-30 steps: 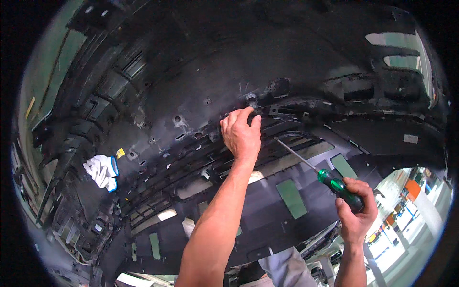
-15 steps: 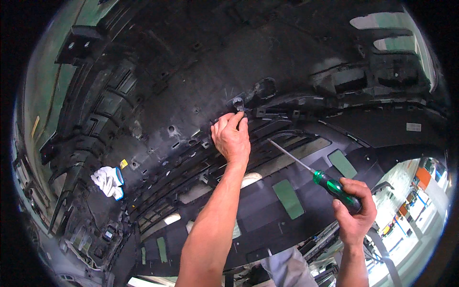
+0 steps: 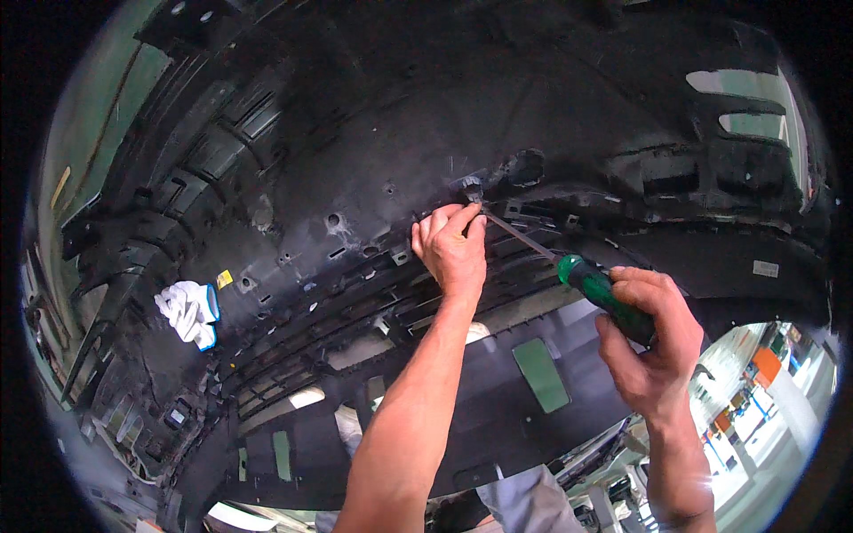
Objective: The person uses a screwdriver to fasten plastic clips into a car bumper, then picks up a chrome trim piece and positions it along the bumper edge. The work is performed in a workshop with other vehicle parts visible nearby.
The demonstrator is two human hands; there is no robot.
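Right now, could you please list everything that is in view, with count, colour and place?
Large moulded part: 1, black, spread across the view
Screwdriver: 1, green-and-black handle, in right hand, shaft end at left fingertips
Small fitting: 1, dark grey, just above left fingertips
Work gloves: apparently a pair, white with blue edging, left side
Tag: 1, yellow, beside gloves
Label: 1, whitish, right side
Background objects: too small to count, mixed colours, lower right
Left hand: 1, bare, centre
Right hand: 1, bare, right of centre
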